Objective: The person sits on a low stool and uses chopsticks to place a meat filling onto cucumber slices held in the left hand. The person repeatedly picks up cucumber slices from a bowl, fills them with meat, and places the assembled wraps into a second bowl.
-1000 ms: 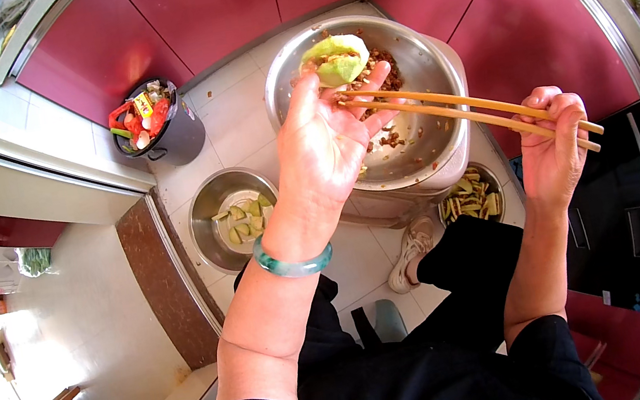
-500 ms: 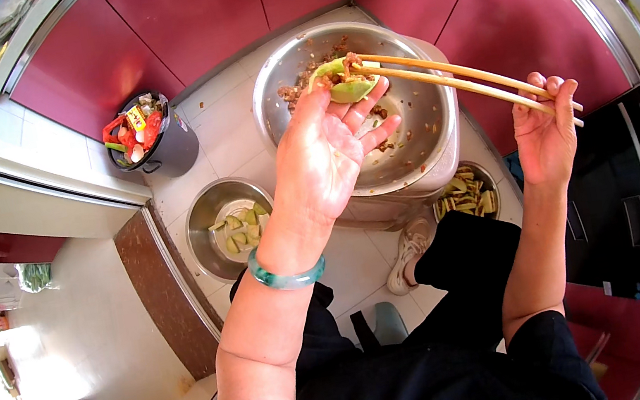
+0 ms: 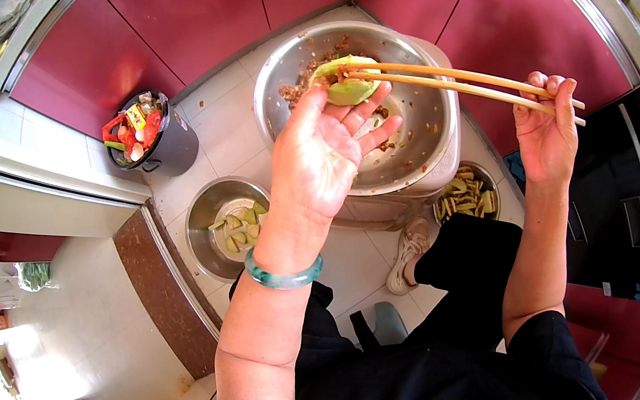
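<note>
Head view: my black shirt (image 3: 401, 396) is filling the lower edge. My left hand (image 3: 316, 150), with a green bangle (image 3: 282, 278) sitting behind it, is facing palm up; its thumb and nearest fingers are pinching a pale-green vegetable piece (image 3: 353, 93) while the others are standing apart. My right hand (image 3: 547, 126) is gripping the rear part of two wooden chopsticks (image 3: 433, 70) in bent fingers. Their tips are meeting at the brown filling (image 3: 332, 79) in the piece's opening, though I cannot tell whether they are nipping any. The piece is hovering over the far part of a large steel bowl (image 3: 423, 137), where brown mixture (image 3: 295, 93) is clinging to the metal. On the tiled floor (image 3: 356, 270), a smaller steel bowl (image 3: 204, 235) is holding green slices (image 3: 238, 240) at left, and pale vegetable strips (image 3: 463, 194) are heaping up at right near my shoe (image 3: 410, 253). Farther off, a dark bin (image 3: 177, 143) is brimming with rubbish (image 3: 141, 126), and dark-red cabinets (image 3: 184, 29) are standing behind.
</note>
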